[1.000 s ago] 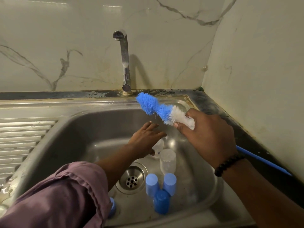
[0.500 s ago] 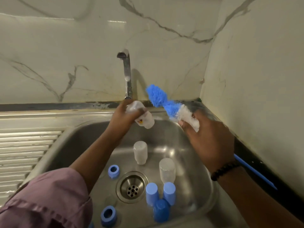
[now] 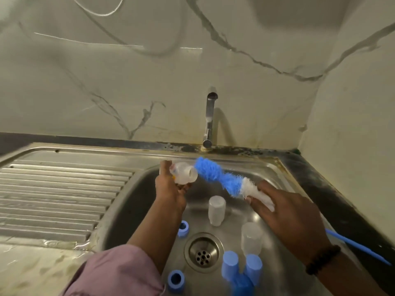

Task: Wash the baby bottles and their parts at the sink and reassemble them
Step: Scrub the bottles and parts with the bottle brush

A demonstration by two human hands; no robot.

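Left hand (image 3: 170, 190): fingers curled round a clear baby bottle (image 3: 184, 173), held on its side over the back left of the sink (image 3: 136, 189), mouth pointing right.
Right hand (image 3: 292, 218): gripping the bottle brush (image 3: 222, 178) by its white bristle base; blue tip just at the bottle mouth, contact not discernible. The blue handle runs behind the wrist and is cut off at the right frame edge.
Basin floor: two clear bottles (image 3: 216, 210) upside down near the drain (image 3: 203, 252), apart from each other; three blue caps (image 3: 241, 272) clustered at the front, the nearest blurred and cropped; two blue rings (image 3: 183, 228) left of the drain.
Open room: ribbed drainboard (image 3: 59, 193) at left. Tap (image 3: 209, 120) stands at the back edge; wall close on the right.
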